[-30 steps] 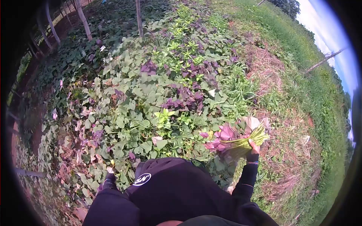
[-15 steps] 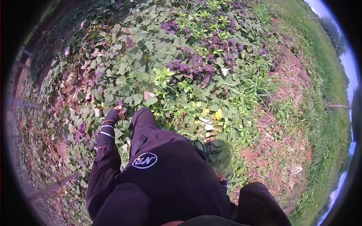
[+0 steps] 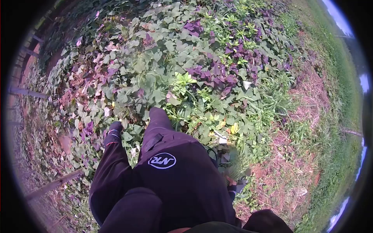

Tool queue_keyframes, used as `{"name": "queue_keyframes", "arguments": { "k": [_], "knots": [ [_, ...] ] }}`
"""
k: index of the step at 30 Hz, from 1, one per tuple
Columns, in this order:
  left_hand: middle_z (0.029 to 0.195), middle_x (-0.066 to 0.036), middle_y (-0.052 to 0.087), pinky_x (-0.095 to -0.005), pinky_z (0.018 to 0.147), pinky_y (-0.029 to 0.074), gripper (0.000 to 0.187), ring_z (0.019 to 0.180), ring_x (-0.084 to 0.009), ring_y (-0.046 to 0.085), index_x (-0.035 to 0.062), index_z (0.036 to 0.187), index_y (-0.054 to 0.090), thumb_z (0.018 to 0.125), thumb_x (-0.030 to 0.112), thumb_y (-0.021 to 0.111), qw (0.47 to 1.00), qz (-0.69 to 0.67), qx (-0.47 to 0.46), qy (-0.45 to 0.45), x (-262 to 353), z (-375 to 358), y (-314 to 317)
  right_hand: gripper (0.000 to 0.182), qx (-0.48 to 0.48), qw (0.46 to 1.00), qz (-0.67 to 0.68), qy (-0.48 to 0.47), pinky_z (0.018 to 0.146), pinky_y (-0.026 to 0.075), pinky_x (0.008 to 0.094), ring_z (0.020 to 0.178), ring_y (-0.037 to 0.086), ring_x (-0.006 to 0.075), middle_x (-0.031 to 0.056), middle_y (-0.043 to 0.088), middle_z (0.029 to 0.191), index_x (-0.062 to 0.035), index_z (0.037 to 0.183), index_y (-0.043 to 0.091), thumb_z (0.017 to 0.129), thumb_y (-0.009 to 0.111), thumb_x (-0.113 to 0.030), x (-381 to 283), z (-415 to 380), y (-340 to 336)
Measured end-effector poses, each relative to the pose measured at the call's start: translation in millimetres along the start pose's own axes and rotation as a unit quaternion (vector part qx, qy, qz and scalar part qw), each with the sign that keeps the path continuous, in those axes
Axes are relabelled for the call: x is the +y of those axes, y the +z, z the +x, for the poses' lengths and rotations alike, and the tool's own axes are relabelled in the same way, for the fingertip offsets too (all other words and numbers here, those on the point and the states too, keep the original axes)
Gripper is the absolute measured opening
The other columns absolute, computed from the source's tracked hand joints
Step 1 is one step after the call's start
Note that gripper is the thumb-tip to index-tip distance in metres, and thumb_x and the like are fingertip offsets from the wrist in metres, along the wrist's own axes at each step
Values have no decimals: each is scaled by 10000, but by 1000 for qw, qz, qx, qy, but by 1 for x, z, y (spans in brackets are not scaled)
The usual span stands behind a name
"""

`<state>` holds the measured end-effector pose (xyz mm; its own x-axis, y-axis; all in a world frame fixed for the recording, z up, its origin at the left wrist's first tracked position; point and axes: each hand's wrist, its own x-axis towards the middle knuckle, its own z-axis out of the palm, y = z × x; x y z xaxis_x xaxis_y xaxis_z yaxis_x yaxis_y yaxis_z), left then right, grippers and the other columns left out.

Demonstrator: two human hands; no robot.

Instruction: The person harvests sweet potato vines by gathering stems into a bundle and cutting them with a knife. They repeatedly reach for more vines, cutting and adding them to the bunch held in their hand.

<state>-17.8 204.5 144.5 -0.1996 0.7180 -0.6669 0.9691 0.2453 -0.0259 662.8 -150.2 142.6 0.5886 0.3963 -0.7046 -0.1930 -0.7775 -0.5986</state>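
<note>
I am bent over a bed of green and purple leafy vines (image 3: 186,77). My left hand (image 3: 115,126), in a dark sleeve with striped cuff, reaches down into the leaves beside my knee (image 3: 158,116); its fingers are hidden among the foliage. My right hand (image 3: 233,181) is low at my right side, partly hidden behind my black clothing. It grips a bunch of cut vine stems (image 3: 229,163), which looks blurred and points up toward the bed.
Dry straw and reddish soil (image 3: 295,155) run along the right of the bed, with grass (image 3: 338,116) beyond. Thin wooden poles (image 3: 50,186) lie or stand at the left edge. Purple-leaved patches (image 3: 217,73) grow mid-bed.
My view has tipped downward. The right hand lowered the bunch from out at the right to my side. The left hand came forward into the leaves, then drew back a little.
</note>
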Motion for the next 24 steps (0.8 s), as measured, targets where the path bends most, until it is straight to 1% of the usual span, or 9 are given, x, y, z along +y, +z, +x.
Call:
{"name": "queue_keyframes", "arguments": {
  "k": [2, 3, 9, 14, 16, 19, 22, 23, 24],
  "knots": [
    [748, -188, 593, -432, 649, 454, 263, 710, -346, 575, 57, 731, 608, 757, 256, 437, 991, -24, 115, 70, -1, 46, -4, 231, 30, 998, 53, -6, 791, 430, 292, 806, 562, 190, 106, 599, 889, 42, 911, 581, 766, 545, -134, -49, -9, 20],
    [830, -184, 592, -419, 708, 455, 264, 802, -335, 572, 50, 852, 597, 761, 256, 458, 995, -24, 87, 49, 13, 54, -29, 227, 42, 995, 85, -14, 789, 431, 292, 804, 562, 189, 105, 599, 886, 43, 909, 582, 768, 542, -130, -75, -11, 31],
    [803, -134, 595, -396, 729, 427, 240, 802, -302, 554, 90, 843, 593, 703, 274, 532, 967, -130, 179, 122, 47, 173, -95, 205, 44, 979, 166, -107, 782, 436, 291, 795, 563, 186, 101, 600, 871, 50, 896, 586, 776, 531, -107, -279, -9, 147],
    [844, -104, 587, -367, 750, 410, 224, 862, -292, 509, 105, 885, 578, 715, 251, 574, 930, -278, 234, 57, 90, 277, -153, 228, -54, 978, -13, -199, 714, 442, 269, 807, 550, 141, 74, 590, 896, 28, 936, 571, 724, 593, -53, -399, 61, 290],
    [855, -98, 588, -361, 750, 408, 217, 870, -288, 503, 116, 888, 586, 719, 250, 568, 923, -255, 277, 78, 108, 330, -161, 229, -136, 965, 58, -216, 763, 410, 274, 835, 537, 150, 63, 581, 889, 21, 914, 559, 692, 606, -9, -459, 28, 394],
    [850, -101, 586, -343, 774, 396, 227, 903, -268, 486, 117, 900, 592, 721, 254, 566, 892, -284, 341, 89, 144, 392, -180, 235, -218, 956, 36, -194, 809, 387, 282, 873, 524, 154, 62, 574, 908, 17, 924, 547, 694, 593, 12, -463, 46, 481],
    [1016, -131, 541, -344, 825, 377, 281, 979, -245, 460, 138, 970, 584, 720, 267, 593, 848, -426, 298, 103, 179, 465, -182, 262, -286, 942, -18, -176, 776, 399, 264, 856, 528, 137, 51, 578, 923, 5, 953, 552, 697, 601, 21, -446, 63, 543],
    [1047, -129, 528, -342, 844, 366, 313, 1009, -249, 449, 146, 991, 581, 702, 257, 624, 886, -295, 349, 80, 197, 456, -208, 279, -313, 931, -34, -186, 725, 422, 241, 818, 539, 117, 38, 585, 924, -5, 973, 564, 700, 613, 18, -441, 68, 558],
    [1066, -124, 522, -337, 877, 350, 350, 1040, -267, 429, 158, 1014, 578, 689, 275, 638, 857, -339, 377, 92, 206, 489, -196, 279, -319, 930, -42, -178, 725, 422, 241, 818, 539, 117, 38, 585, 924, -5, 973, 564, 700, 613, 18, -434, 76, 571]
  ]
}}
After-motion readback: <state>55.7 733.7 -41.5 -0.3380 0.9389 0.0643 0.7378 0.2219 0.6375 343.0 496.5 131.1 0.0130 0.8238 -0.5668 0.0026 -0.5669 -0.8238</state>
